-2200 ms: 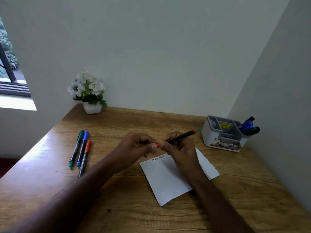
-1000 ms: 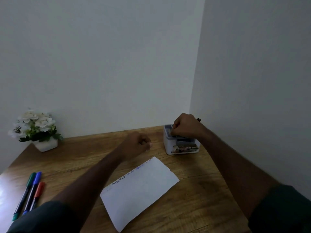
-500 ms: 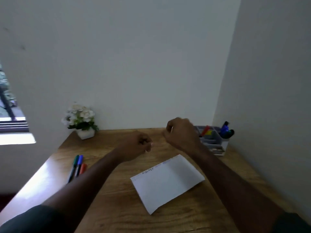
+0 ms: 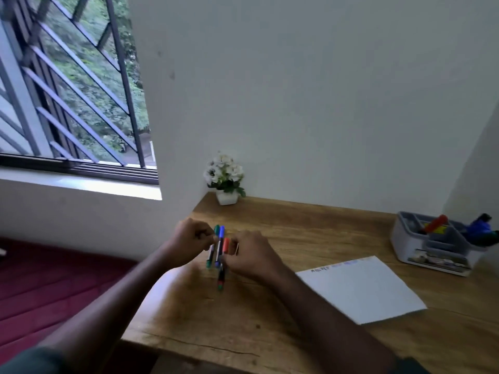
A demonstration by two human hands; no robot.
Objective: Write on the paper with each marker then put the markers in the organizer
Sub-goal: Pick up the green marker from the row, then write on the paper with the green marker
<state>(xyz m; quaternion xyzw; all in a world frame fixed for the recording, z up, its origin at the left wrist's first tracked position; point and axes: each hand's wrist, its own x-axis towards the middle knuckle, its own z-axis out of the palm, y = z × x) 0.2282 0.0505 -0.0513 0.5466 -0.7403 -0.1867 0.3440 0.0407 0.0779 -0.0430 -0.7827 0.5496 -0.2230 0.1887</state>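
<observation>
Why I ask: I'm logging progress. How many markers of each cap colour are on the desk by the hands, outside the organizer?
Green-capped marker: 1
Blue-capped marker: 1
Red-capped marker: 1
Total: 3

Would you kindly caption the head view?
Both hands reach three capped markers on the wooden desk.

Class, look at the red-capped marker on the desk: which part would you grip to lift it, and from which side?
Pinch the black barrel of the red-capped marker below the cap, coming from above and its right. It lies flat with the blue marker close on its left, and the right hand is already beside it.
</observation>
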